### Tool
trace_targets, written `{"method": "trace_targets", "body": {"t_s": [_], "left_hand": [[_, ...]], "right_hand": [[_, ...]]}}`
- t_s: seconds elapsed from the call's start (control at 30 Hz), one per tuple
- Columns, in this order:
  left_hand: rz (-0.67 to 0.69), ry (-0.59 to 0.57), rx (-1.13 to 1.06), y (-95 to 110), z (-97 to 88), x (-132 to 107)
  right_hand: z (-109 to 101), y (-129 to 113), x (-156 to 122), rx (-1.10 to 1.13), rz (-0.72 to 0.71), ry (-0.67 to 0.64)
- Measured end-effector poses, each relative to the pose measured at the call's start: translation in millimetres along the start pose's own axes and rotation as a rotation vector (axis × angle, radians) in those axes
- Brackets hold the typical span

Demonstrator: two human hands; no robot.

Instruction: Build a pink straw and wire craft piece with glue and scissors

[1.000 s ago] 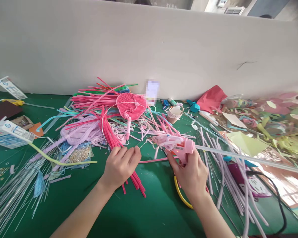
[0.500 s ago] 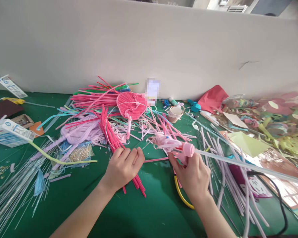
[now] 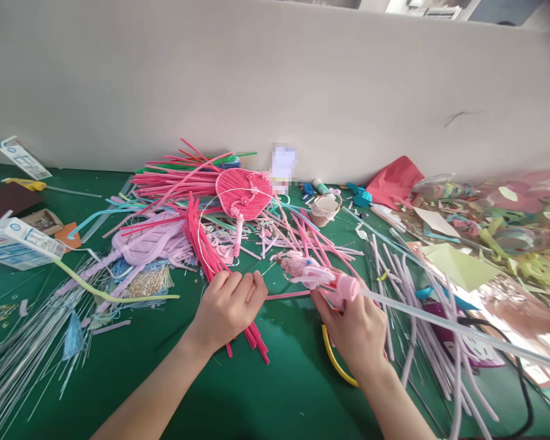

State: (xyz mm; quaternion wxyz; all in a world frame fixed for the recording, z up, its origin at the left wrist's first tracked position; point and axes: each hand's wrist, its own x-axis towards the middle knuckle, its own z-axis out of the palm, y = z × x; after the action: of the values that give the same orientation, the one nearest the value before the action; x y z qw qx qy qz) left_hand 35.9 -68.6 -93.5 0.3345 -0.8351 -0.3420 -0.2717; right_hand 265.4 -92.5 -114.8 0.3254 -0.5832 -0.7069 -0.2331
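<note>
My left hand (image 3: 231, 308) is closed, fingers curled, on a thin pink pipe cleaner (image 3: 288, 295) that sticks out to the right. Under that hand runs a bundle of red pipe cleaners (image 3: 256, 342). In my right hand (image 3: 355, 330) is a pink hot glue gun (image 3: 318, 275), its nozzle end turned to the left. A long clear glue stick (image 3: 421, 313) extends from the gun's back. Beyond my hands lies a red fan-shaped piece (image 3: 244, 190) with a pink handle and small pink decorations. Yellow scissor-like handles (image 3: 334, 360) show partly beneath my right hand.
Left on the green table (image 3: 275, 397) are a lilac fan-shaped piece (image 3: 153, 241), thin wires (image 3: 36, 348) and a milk carton (image 3: 21, 244). A paper cup (image 3: 324, 209) stands behind. At right are lilac pipe cleaners (image 3: 433, 342), a purple power strip (image 3: 467, 342) and paper scraps.
The back of the glue gun has dipped slightly, and the glue stick behind it sits lower. My left hand stays almost in place.
</note>
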Motion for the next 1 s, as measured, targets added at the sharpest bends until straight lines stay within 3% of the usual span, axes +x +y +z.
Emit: {"method": "trace_targets", "body": {"t_s": [0.23,0.4,0.5,0.63,0.73,0.83,1.0], "left_hand": [[0.025,-0.024,-0.005,1.4,2.2,-2.5],[-0.004,-0.003,-0.059,1.0,5.1,-3.8],[-0.152,0.075,-0.235,-0.8,6.7,-5.0],[-0.604,0.137,-0.744,-2.2,5.2,-5.4],[-0.861,0.12,-1.04,-1.2,2.5,-4.5],[-0.906,0.12,-1.083,1.2,1.3,-4.3],[-0.868,0.111,-0.968,3.0,1.9,-5.3]], "right_hand": [[5.9,4.5,-2.9,-0.1,-0.011,-0.003],[6.6,10.0,2.9,-0.065,0.237,-0.006],[1.0,7.5,12.2,0.114,0.526,-0.037],[-4.9,-6.2,18.3,0.633,0.915,-0.341],[-6.1,-24.9,17.3,1.008,1.068,-0.504],[-6.8,-43.5,17.4,1.097,1.094,-0.522],[-11.9,-60.1,21.9,1.149,1.105,-0.531]]}}
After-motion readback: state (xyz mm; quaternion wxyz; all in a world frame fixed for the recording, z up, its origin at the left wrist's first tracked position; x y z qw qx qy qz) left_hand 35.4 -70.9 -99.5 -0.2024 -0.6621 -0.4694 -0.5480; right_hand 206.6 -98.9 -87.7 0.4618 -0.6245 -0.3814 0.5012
